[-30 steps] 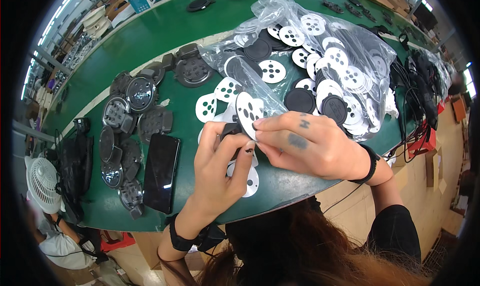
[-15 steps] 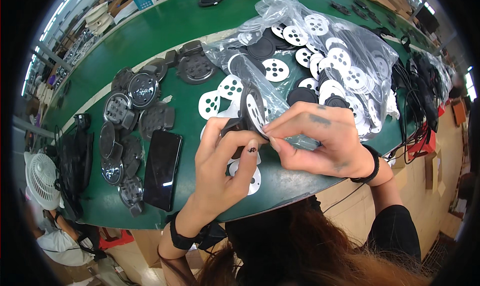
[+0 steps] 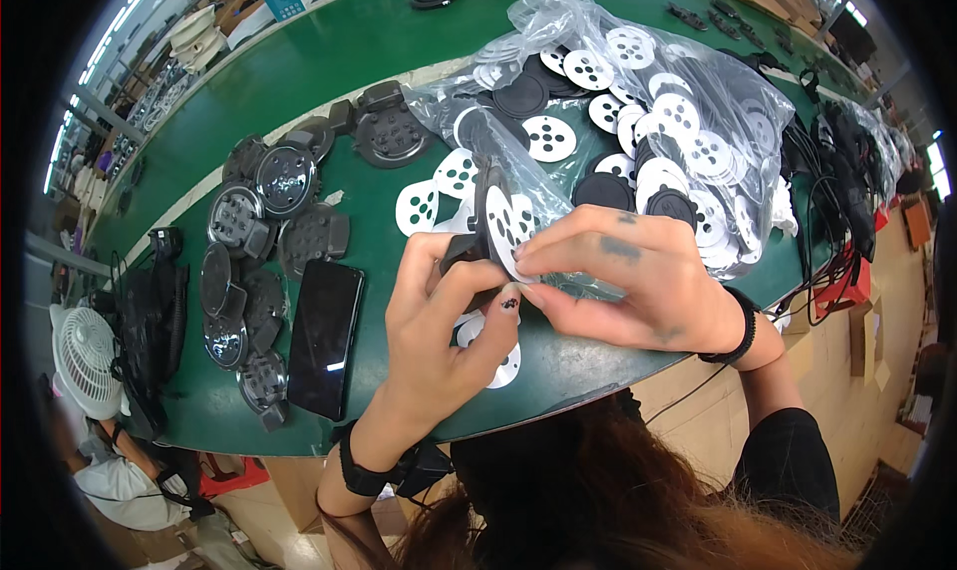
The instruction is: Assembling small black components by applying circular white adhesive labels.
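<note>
One black round part (image 3: 484, 191) stands tilted over the near side of the green table (image 3: 598, 371), clasped by the left hand (image 3: 439, 336)! Right hand (image 3: 638, 281) pinches the white holed disc (image 3: 501, 229) low on its rim, up against that part's right face. Dark phone (image 3: 326, 341) at left, clear bag (image 3: 738, 76) of discs far right.
</note>
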{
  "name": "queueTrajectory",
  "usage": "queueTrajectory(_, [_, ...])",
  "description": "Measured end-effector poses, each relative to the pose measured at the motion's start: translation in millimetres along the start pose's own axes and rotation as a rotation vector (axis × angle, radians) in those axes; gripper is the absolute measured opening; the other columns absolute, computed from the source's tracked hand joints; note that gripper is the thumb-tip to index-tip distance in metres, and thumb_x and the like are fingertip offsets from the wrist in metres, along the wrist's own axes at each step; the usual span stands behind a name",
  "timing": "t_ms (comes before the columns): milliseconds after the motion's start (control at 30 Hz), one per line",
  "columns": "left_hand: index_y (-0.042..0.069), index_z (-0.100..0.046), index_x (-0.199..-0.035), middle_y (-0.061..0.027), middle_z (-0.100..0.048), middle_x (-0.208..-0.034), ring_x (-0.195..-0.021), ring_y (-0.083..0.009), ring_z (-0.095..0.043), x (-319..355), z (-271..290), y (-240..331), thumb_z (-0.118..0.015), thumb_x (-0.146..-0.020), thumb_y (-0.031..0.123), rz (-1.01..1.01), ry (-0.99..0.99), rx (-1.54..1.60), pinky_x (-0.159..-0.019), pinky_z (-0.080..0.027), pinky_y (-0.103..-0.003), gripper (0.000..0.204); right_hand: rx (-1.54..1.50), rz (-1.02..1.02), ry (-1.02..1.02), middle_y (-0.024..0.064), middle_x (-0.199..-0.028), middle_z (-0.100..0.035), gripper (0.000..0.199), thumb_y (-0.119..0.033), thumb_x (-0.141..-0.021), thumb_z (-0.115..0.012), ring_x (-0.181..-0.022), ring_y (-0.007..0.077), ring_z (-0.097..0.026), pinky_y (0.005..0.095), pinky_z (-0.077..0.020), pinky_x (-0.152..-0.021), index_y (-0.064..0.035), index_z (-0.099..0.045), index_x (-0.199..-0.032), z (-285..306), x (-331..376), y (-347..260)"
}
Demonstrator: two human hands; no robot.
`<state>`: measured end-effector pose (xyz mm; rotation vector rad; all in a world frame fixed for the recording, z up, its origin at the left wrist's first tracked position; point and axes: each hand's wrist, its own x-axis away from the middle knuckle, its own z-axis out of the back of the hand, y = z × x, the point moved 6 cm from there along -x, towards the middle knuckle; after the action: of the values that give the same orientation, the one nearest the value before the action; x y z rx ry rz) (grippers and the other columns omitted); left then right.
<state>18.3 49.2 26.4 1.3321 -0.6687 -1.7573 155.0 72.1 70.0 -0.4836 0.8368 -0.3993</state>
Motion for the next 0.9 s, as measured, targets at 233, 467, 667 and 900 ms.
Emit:
queueTrajectory(233, [0.0, -0.058, -0.084, -0.0088, -0.044, -0.091, -0.067, -0.0116, -0.052, -0.9, -0.3, 5.8, -0.062, -0.07, -0.004, -0.097, -0.006, -0.119, -0.054, -0.046, -0.022, 0.015, 0.09, 0.027, 0.035, 0.0117, -0.077, -0.059, 0.016, -0.001, -0.071, -0.066, -0.059, 0.0276, -0.058, 0.0301, -0.0477, -0.05, 0.001, -0.057, -0.083, -2.9, 2.1, 0.0])
queueTrajectory(467, [-0.001, -0.056, -0.082, -0.0098, -0.046, -0.088, -0.066, -0.0125, -0.051, -2.5, 3.7, 4.4, -0.057, -0.071, -0.003, -0.033, -0.009, 0.076, -0.055, -0.045, -0.023, 0.011, 0.096, 0.048, 0.047, 0.0096, -0.076, -0.059, 0.016, 0.001, -0.07, -0.065, -0.058, 0.0249, -0.058, 0.0286, -0.0477, -0.05, -0.0003, -0.057, -0.084, -4.6, 1.8, -4.6])
queueTrajectory(667, [-0.001, -0.056, -0.081, -0.0098, -0.046, -0.086, -0.063, -0.011, -0.05, -3.4, 3.0, 3.9, -0.055, -0.073, 0.0, 0.061, 0.01, 0.081, -0.054, -0.044, -0.023, 0.008, 0.104, -0.011, 0.018, 0.0087, -0.079, -0.061, 0.014, 0.0, -0.072, -0.065, -0.061, 0.0231, -0.06, 0.0266, -0.049, -0.053, -0.0007, -0.059, -0.084, 1.5, -0.5, -1.0])
queueTrajectory(900, [-0.001, -0.059, -0.082, -0.0077, -0.047, -0.088, -0.062, -0.0062, -0.049, 0.2, 17.9, -15.4, -0.049, -0.078, -0.002, 0.145, 0.07, 0.371, -0.054, -0.043, -0.019, 0.011, -0.421, -0.473, 0.244, 0.0059, -0.081, -0.063, 0.013, -0.001, -0.079, -0.062, -0.074, 0.0097, -0.061, 0.0213, -0.0523, -0.063, 0.0051, -0.063, -0.09, 34.5, 2.4, 35.7])
